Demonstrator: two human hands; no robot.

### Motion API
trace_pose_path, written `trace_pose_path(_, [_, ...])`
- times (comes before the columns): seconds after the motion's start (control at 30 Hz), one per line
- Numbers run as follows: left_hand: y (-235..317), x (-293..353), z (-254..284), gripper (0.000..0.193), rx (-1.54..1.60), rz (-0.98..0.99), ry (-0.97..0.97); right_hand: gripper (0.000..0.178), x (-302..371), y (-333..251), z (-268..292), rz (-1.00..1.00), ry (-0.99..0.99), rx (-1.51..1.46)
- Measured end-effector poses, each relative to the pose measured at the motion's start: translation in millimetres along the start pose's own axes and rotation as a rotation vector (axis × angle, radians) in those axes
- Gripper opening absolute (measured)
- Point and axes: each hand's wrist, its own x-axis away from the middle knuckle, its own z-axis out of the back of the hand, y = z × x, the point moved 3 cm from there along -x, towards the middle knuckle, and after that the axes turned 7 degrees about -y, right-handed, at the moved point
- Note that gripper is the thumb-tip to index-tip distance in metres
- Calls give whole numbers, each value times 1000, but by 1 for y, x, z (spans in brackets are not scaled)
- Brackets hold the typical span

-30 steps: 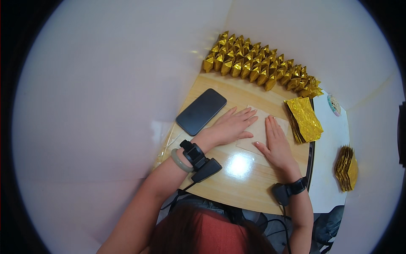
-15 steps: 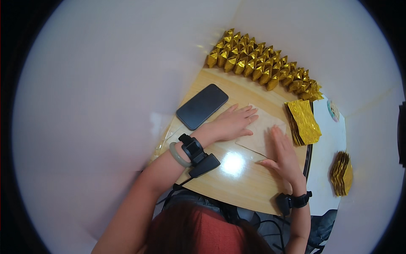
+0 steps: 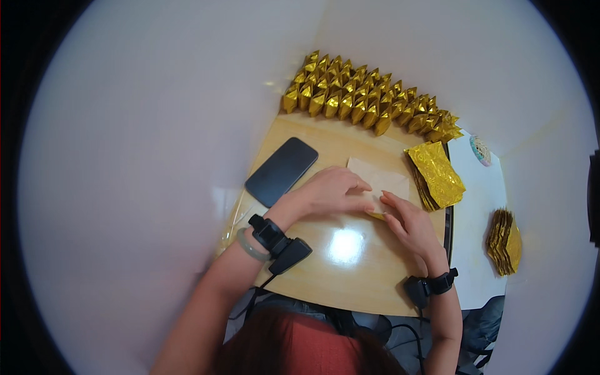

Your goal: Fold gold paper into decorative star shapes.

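Bare bench (image 3: 350, 275) toward the near edge, open between both wrists. Blocked at the far edge by rows of folded gold pieces (image 3: 369, 103) (packed tight, wall right behind). Blocked on the left by a dark phone (image 3: 282, 171), just beside the left hand (image 3: 331, 190). Hemmed on the right by a stack of gold sheets (image 3: 436, 175), near the right hand (image 3: 409, 225). Narrow free strip between phone and gold rows.

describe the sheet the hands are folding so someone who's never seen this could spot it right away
On the round wooden table, look just in front of the rows of folded gold paper pieces, between the dark phone and the stack of gold sheets. The sheet lies under the left hand and right hand. It alone shows a pale, plain side.
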Motion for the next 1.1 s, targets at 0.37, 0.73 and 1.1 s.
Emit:
trace_pose_path(0.37, [-8, 10, -3, 49, -117, -182, -33, 69, 4, -7, 4, 89, -64, -16])
trace_pose_path(0.73, [-10, 6, -3, 30, 57, 17, 14, 62, 4, 16, -1, 70, 132, -334])
trace_pose_path(1.1, [-24, 5, 5, 26, 202, 244, 354, 59, -17, 41, -9, -154, 442, -568])
